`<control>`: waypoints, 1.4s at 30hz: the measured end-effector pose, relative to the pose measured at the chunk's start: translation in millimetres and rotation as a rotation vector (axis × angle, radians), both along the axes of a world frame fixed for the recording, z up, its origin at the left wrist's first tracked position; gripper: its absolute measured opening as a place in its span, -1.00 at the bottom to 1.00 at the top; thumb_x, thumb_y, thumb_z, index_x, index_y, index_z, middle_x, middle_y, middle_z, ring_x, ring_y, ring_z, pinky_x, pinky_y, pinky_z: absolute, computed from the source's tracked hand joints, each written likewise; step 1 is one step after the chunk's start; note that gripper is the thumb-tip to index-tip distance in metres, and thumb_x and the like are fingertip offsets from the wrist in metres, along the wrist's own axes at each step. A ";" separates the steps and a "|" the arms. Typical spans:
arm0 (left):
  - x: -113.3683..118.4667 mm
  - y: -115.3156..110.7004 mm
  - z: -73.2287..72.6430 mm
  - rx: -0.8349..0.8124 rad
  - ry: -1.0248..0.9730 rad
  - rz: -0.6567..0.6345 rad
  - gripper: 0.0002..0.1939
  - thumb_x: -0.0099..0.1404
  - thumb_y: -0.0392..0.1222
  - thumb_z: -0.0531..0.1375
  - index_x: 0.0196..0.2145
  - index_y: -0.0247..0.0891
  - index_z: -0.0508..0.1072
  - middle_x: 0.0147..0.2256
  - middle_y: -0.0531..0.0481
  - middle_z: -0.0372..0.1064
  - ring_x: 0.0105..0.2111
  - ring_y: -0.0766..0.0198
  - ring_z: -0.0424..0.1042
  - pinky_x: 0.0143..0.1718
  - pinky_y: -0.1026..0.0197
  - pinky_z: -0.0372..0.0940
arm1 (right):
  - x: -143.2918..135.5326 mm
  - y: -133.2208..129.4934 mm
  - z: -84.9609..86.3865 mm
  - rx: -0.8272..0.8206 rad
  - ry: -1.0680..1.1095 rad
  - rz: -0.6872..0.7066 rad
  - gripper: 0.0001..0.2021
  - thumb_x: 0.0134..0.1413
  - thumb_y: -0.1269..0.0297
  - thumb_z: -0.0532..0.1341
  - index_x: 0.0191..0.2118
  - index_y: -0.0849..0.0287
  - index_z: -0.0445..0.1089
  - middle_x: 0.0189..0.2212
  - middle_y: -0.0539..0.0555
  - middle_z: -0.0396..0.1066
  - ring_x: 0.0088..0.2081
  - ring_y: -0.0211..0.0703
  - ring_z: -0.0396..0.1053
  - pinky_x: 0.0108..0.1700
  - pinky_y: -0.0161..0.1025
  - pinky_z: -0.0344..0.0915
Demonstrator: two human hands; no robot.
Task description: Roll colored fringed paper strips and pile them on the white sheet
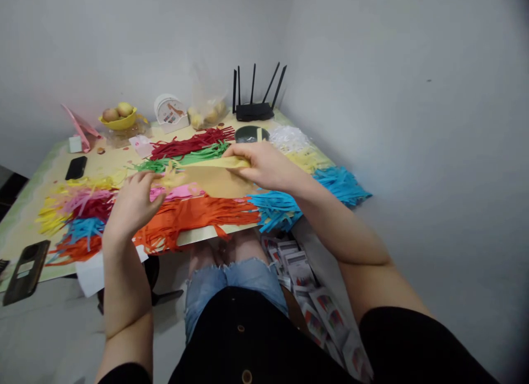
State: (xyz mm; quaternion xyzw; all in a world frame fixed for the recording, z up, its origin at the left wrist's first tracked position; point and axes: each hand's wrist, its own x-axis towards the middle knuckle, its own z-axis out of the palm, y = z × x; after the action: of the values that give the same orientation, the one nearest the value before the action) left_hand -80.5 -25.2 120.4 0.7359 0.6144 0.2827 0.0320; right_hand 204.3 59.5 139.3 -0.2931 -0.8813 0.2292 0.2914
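Note:
My right hand (264, 165) pinches one end of a pale yellow-orange tissue paper tassel (215, 177), whose cut strips hang toward the left. Close to those strips is my left hand (134, 199), thumb and fingers apart; whether its fingertips touch them is hard to make out. Below the held sheet lies a bundle of orange fringed paper (194, 216). Pink fringe (182, 192) shows partly beneath the sheet, with green fringe (206, 153) and dark red fringe (192, 144) behind it. Blue fringe (276, 206) lies under my right forearm.
A black router (255, 112), a dark green bowl (252, 134), a yellow fruit bowl (119, 121) and a bag of fruit (209, 114) stand at the back. Two phones (76, 167) lie on the left. Mixed fringes (88, 207) lie near my left hand; printed packets (300, 268) are below the table.

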 end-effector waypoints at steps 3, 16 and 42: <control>24.1 5.4 5.2 0.077 0.004 -0.188 -0.28 0.17 0.13 0.30 0.21 -0.24 0.33 0.21 -0.27 0.29 0.29 -0.14 0.18 0.31 -0.17 0.05 | -2.8 -2.7 9.1 0.010 -0.129 0.052 -0.67 -0.05 0.48 0.11 -0.15 0.26 0.50 -0.26 0.11 0.52 -0.27 -0.16 0.34 -0.20 -0.27 0.12; 40.0 23.6 -21.9 -0.136 -0.967 -0.223 -0.74 0.09 -0.09 0.41 -0.26 -0.23 0.60 -0.40 0.01 0.46 -0.48 0.35 0.35 -0.48 0.36 0.24 | 13.3 0.7 -19.3 -0.207 0.326 0.174 -0.71 0.11 0.31 0.23 -0.03 0.22 0.43 -0.21 0.05 0.48 -0.31 -0.27 0.35 -0.27 -0.34 0.22; 38.0 1.8 -10.6 0.075 -0.515 -0.165 -0.61 0.13 -0.04 0.42 -0.11 -0.18 0.50 -0.27 -0.01 0.43 -0.33 0.26 0.39 -0.35 0.27 0.27 | 8.1 -7.8 -17.9 -0.011 0.220 0.106 -0.69 0.15 0.27 0.24 0.01 0.21 0.41 -0.08 0.14 0.46 -0.14 -0.13 0.38 -0.07 -0.20 0.29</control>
State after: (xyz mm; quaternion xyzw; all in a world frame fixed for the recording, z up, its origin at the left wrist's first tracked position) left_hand -42.6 -23.4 109.9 0.6880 0.5129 0.4796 0.1832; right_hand 212.4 51.7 121.4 -0.2207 -0.8570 0.2800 0.3721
